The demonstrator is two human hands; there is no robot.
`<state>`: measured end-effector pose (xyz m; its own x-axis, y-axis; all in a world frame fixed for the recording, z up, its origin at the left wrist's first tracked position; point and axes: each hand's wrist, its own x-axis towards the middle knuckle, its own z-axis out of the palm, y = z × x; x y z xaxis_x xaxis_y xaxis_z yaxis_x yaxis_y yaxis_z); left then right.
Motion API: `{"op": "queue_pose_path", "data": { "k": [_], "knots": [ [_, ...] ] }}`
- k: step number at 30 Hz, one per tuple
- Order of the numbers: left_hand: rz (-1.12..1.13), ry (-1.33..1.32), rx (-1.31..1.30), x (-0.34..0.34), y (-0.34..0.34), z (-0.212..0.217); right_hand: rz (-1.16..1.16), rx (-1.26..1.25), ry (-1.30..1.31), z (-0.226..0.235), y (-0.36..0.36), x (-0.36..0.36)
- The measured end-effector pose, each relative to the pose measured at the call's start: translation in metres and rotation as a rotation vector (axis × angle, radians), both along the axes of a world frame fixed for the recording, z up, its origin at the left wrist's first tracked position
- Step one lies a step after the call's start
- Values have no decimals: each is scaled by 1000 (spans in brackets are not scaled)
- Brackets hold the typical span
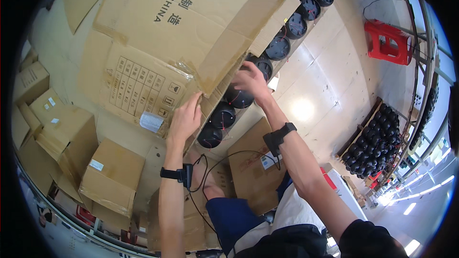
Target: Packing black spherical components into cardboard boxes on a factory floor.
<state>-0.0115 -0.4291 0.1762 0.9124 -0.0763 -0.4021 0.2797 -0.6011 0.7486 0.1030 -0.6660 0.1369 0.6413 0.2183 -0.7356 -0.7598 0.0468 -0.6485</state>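
A big cardboard box (158, 43) with opened flaps stands in front of me. My left hand (185, 117) presses flat against its near corner, fingers spread along the edge. My right hand (252, 82) reaches under the hanging flap (224, 62) and touches a round black part (239, 98) in a row of several black round parts (287, 28) with red wires. Both wrists carry black bands (279, 136); a thin cable hangs from the left one.
Smaller cardboard boxes (112, 174) are stacked at the left and one lies by my knees (251, 167). A red plastic stool (388, 43) stands on the pale floor at the upper right. A pallet with several black round parts (377, 138) sits at the right.
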Motion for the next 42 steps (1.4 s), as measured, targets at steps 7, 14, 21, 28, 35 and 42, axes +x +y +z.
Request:
{"op": "queue_pose_path", "data": {
  "k": [7,14,21,28,35,42],
  "knots": [
    [-21,51,24,7,12,8,151,-186,23,7,17,18],
    [-32,39,20,10,4,7,214,-269,61,5,3,22],
    [22,24,-5,14,18,14,351,-267,-119,32,40,32],
    [143,-22,132,24,56,27,307,-228,-170,43,45,49],
    [167,78,109,49,55,53,227,-122,-31,40,14,46],
    [241,59,100,35,59,45,213,-76,58,31,12,39]
  ]
}}
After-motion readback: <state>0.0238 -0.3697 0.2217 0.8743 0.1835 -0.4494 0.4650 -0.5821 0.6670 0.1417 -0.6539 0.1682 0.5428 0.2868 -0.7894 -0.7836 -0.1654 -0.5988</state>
